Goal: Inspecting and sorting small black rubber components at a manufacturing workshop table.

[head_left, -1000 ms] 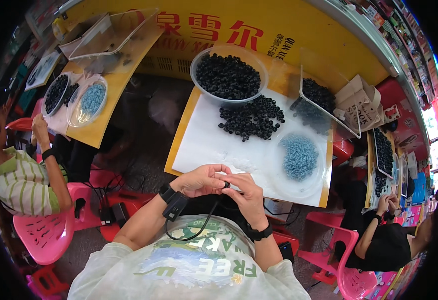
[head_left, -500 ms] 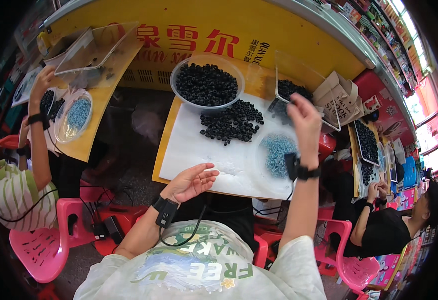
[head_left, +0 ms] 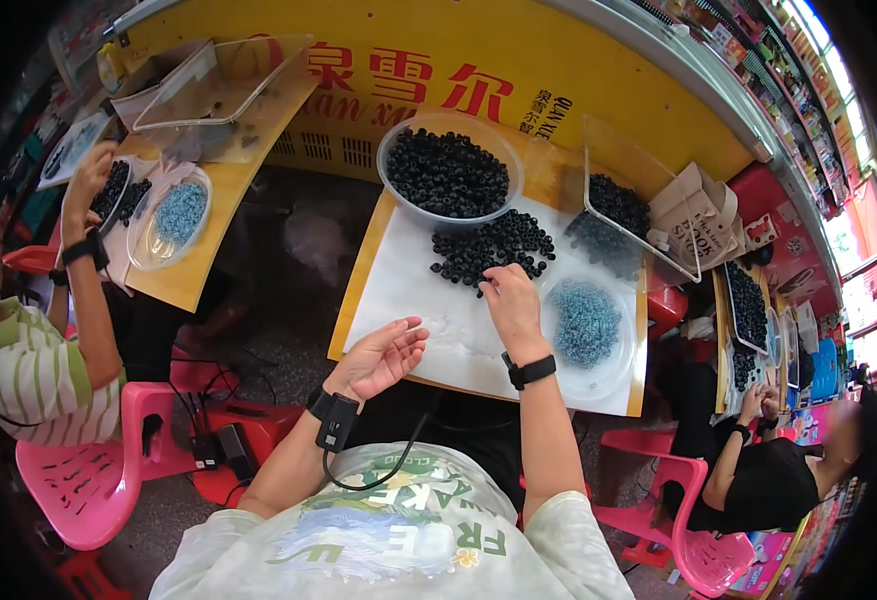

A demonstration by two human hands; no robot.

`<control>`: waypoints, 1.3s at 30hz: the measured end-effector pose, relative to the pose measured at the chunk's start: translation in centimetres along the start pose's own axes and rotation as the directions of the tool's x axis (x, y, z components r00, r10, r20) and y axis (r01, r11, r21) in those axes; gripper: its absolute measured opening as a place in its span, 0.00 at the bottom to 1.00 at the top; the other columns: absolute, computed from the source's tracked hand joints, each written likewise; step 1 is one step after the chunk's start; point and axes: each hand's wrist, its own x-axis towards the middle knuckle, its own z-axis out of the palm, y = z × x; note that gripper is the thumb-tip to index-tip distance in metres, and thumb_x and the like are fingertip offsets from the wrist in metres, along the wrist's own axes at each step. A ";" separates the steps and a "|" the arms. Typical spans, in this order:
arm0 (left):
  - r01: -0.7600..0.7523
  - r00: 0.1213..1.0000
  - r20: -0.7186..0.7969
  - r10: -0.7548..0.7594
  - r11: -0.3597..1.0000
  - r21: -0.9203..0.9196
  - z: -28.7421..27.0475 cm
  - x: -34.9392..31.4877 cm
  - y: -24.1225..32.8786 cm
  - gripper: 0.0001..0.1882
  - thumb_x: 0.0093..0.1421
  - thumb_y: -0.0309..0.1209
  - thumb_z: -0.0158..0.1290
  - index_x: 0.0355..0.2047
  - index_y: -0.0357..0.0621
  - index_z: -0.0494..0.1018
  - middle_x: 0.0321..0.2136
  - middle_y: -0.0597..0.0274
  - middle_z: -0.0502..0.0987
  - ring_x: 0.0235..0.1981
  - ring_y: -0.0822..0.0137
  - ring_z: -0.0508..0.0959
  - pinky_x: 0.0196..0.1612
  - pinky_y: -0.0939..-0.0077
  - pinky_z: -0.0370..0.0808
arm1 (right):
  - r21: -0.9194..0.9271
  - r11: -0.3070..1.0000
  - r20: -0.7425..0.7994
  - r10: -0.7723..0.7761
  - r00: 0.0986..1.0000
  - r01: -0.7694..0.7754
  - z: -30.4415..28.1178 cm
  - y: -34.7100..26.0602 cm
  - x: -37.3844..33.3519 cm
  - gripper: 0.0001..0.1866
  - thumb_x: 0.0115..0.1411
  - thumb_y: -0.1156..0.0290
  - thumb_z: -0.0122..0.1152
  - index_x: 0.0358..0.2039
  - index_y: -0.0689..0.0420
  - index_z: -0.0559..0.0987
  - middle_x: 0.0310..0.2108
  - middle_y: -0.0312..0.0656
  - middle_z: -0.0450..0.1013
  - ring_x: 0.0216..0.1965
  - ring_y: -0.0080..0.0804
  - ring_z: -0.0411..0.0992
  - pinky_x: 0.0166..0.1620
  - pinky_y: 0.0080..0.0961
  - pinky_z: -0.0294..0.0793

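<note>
My left hand (head_left: 384, 358) hovers over the near edge of the white sheet (head_left: 389, 275), palm turned up. Its fingers are loosely curled and apart, with nothing visible in them. At the near edge of a loose pile of black beads (head_left: 494, 245), my right hand (head_left: 515, 312) reaches in with thumb and fingers pinched on a black bead (head_left: 482, 291). Behind the pile stands a clear round bowl (head_left: 391, 190) full of black beads. To the right of my right hand lies a clear shallow dish (head_left: 614, 372) with many small light-blue pieces (head_left: 586, 322).
A clear rectangular bin (head_left: 701, 272) with black beads stands at the back right, beside a beige paper bag (head_left: 697, 215). Co-workers sit left (head_left: 44, 370) and right (head_left: 774, 480) at similar tables. Pink chairs (head_left: 79, 490) stand on the floor.
My right hand has moved left and nearer, from over the clear bin to the edge of the black bead pile. My left hand stays palm up. The whole view has shifted slightly.
</note>
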 end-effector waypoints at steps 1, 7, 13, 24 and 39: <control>-0.001 1.000 -0.005 0.000 1.000 -0.003 -0.2 0.0 -0.1 0.15 0.69 0.31 0.51 0.52 0.38 0.70 0.43 0.54 0.78 0.42 0.66 0.80 0.46 0.75 0.81 | -0.043 0.999 -0.020 -0.023 1.000 0.023 0.3 0.1 0.2 0.10 0.52 0.73 0.68 0.35 0.60 0.82 0.32 0.45 0.75 0.35 0.41 0.76 0.38 0.34 0.76; -0.015 0.998 -0.054 0.017 1.000 0.027 0.6 -0.3 -0.5 0.13 0.68 0.29 0.52 0.51 0.39 0.71 0.42 0.55 0.78 0.40 0.66 0.80 0.46 0.75 0.81 | -0.088 0.996 0.017 -0.023 1.000 0.025 1.0 0.3 0.2 0.11 0.50 0.74 0.69 0.35 0.59 0.81 0.35 0.46 0.75 0.37 0.44 0.75 0.42 0.35 0.76; -0.117 0.988 -0.075 0.136 0.969 0.216 3.2 1.1 -0.4 0.12 0.66 0.27 0.54 0.49 0.40 0.71 0.41 0.58 0.78 0.40 0.70 0.80 0.45 0.77 0.81 | 0.725 0.568 0.215 0.351 0.911 -0.390 -1.5 -2.1 -1.5 0.10 0.58 0.75 0.66 0.40 0.63 0.81 0.34 0.39 0.80 0.30 0.22 0.73 0.36 0.19 0.72; -0.076 0.991 -0.088 0.105 0.955 0.285 7.3 2.6 -2.3 0.12 0.65 0.28 0.57 0.48 0.42 0.74 0.37 0.66 0.79 0.38 0.74 0.80 0.40 0.84 0.81 | 0.913 0.328 0.160 0.255 0.954 -0.241 -1.6 -5.5 -6.7 0.09 0.64 0.75 0.61 0.44 0.61 0.82 0.42 0.38 0.78 0.42 0.21 0.73 0.48 0.18 0.71; -0.131 0.972 -0.109 0.207 0.867 0.482 5.0 2.5 -3.1 0.09 0.62 0.21 0.57 0.43 0.37 0.77 0.39 0.61 0.79 0.38 0.71 0.80 0.45 0.80 0.81 | 0.546 0.821 -0.062 0.237 0.969 -0.166 -2.0 -6.1 -8.2 0.05 0.55 0.78 0.67 0.34 0.62 0.83 0.32 0.40 0.79 0.30 0.24 0.74 0.35 0.20 0.73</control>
